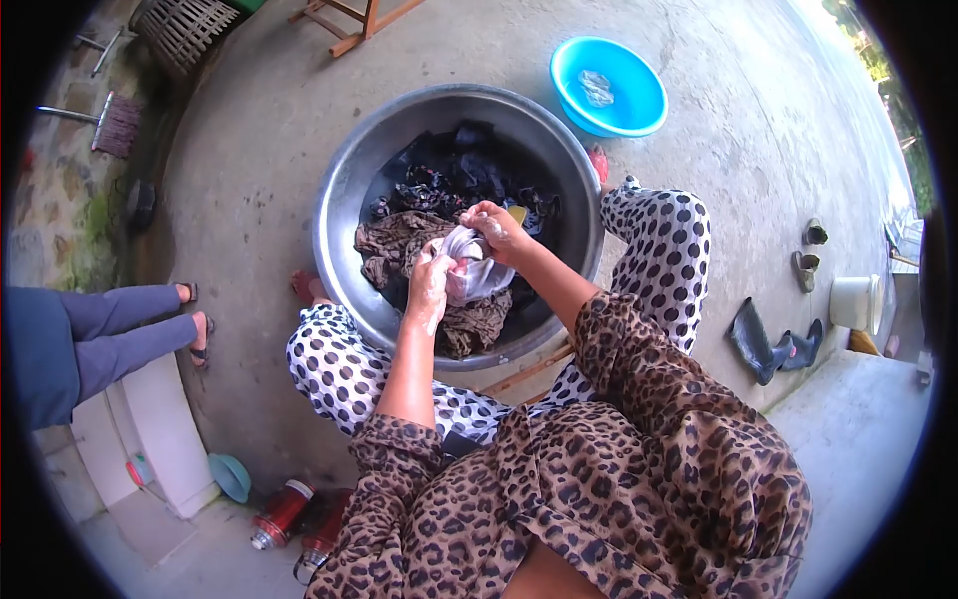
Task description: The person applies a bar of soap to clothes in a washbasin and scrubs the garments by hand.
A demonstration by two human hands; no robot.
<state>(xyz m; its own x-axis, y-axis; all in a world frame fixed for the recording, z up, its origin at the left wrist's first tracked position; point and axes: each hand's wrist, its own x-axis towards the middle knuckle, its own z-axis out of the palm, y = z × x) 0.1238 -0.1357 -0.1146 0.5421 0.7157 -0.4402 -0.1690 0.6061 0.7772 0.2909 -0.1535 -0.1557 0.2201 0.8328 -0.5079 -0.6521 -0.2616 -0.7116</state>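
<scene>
Over a large metal basin point(339, 215), my left hand point(428, 285) and my right hand point(496, 230) both grip a pale, pinkish-white cloth point(477, 280). White suds cling to my fingers and forearms. My left fingers are wrapped round one side of the cloth; my right fingers pinch its upper edge. Under and beside it lies brown patterned fabric point(399, 240). Dark wet clothes point(464, 160) fill the far part of the basin. Something small and yellow point(517, 214) shows just behind my right hand; I cannot make out what it is.
A blue plastic basin point(639, 100) with a small pale item stands beyond, to the right. Rubber boots point(768, 344) and a white bucket point(855, 302) are on the right. Red thermos flasks point(284, 514) stand lower left. Another person's legs point(135, 334) are at the left.
</scene>
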